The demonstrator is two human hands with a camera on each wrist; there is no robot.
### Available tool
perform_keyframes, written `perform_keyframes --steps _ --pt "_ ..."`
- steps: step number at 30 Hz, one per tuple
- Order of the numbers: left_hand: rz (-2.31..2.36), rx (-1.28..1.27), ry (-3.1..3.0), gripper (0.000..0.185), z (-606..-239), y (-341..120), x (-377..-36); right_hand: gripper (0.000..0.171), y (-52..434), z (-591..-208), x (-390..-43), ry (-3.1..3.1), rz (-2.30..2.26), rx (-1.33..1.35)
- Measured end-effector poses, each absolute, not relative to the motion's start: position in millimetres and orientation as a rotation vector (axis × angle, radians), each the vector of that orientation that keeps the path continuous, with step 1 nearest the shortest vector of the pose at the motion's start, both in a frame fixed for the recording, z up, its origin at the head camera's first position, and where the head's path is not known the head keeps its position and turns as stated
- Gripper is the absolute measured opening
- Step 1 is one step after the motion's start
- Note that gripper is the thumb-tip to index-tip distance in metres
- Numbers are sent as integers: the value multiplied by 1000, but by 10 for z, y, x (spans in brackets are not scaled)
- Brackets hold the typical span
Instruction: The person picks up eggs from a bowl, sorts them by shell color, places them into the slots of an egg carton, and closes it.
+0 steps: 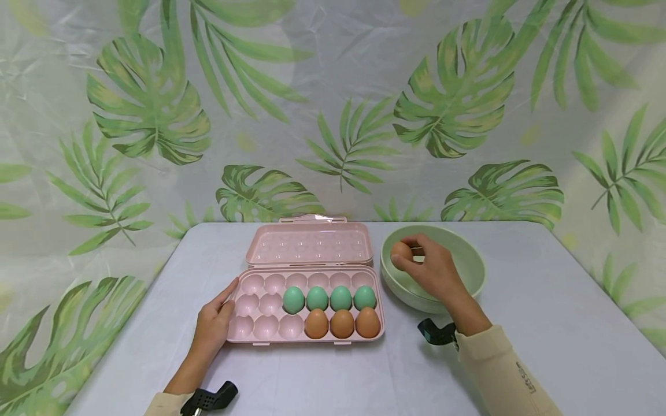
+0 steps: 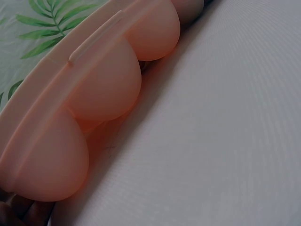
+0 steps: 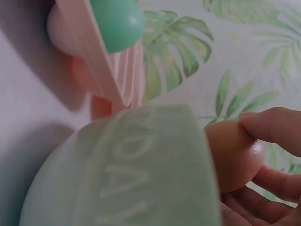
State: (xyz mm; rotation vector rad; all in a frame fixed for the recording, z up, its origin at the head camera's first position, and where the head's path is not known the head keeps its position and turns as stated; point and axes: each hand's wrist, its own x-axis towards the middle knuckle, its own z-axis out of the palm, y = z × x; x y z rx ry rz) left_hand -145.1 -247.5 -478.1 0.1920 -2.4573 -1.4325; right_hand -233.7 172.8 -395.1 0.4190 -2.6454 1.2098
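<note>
1. Here, the right hand (image 1: 434, 271) is hovering over the pale green bowl (image 1: 468, 283), its fingers curling round a brown egg (image 1: 402, 254) and pinching it at the bowl's left rim.
2. In the right wrist view, the brown egg (image 3: 233, 155) is sitting between a fingertip (image 3: 273, 127) above and more fingers below, just past the bowl's outer wall (image 3: 131, 174), so the grip is closing on the egg rather than lying spread.
3. The pink egg tray (image 1: 307, 306) is lying to the left of that hand, just beside the bowl, with its lid (image 1: 309, 242) folded open toward the leafy backdrop (image 1: 156, 115).
4. The tray's long axis is running left to right across the worktop (image 1: 546, 335); four green eggs (image 1: 329, 298) are filling the right of the middle row and three brown eggs (image 1: 341, 323) the right of the near row.
5. The next bare cup in the near row (image 1: 290, 327) is lying left of those brown eggs, so the egg in hand is sitting to the right of it and farther back, with the filled cups between.
6. The left hand (image 1: 213, 329) is resting with straight, relaxed fingers against the tray's left end; it is nearer the bare cups, but is holding nothing.
7. The left wrist view is showing only the cup undersides (image 2: 108, 84) close up.
</note>
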Motion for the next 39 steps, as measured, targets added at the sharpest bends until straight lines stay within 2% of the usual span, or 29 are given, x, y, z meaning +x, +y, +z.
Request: perform_keyframes --steps 20,39 --pt "-1415 214 -2447 45 -4745 -2497 -1424 46 1448 -3800 -2162 -2491 1299 647" --pt "-1447 246 -2445 46 -4779 -2474 -1460 47 1264 -3787 -2013 -2489 1452 733"
